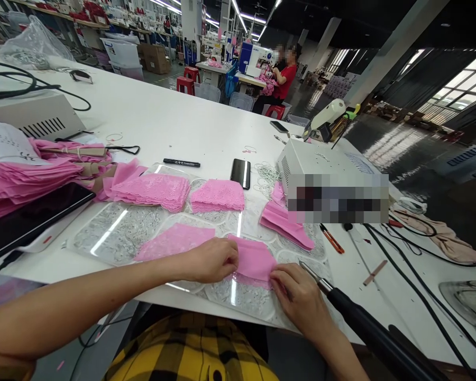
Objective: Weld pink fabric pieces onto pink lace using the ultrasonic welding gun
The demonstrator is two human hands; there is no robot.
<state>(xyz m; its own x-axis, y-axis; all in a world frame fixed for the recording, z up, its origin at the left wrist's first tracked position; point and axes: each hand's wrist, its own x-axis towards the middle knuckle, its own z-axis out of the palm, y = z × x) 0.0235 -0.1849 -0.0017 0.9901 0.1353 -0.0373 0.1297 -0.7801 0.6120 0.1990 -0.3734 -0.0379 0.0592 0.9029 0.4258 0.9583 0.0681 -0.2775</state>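
A small pink fabric piece (256,258) with a sheer lower edge lies on a clear, patterned mat (115,233). My left hand (214,259) is closed, pinching its left edge. At its right edge, the fingertips of my right hand (297,291) grip the corner. A soldering-iron-like tool with a black handle (360,315) and metal tip runs along the outer side of my right hand; whether the hand supports it I cannot tell. Left of my left hand, another pink piece (178,241) lies flat. Behind are two lacy pink stacks (154,190) (218,194) and folded pink pieces (285,225).
A grey metal box (321,159) stands at right, with black cables (412,288) and an orange cutter (332,239) nearby. A phone (240,173) and marker (181,162) lie behind the stacks. At left are a tablet (35,217) and pink bundles (31,177). A co-worker (285,76) sits beyond.
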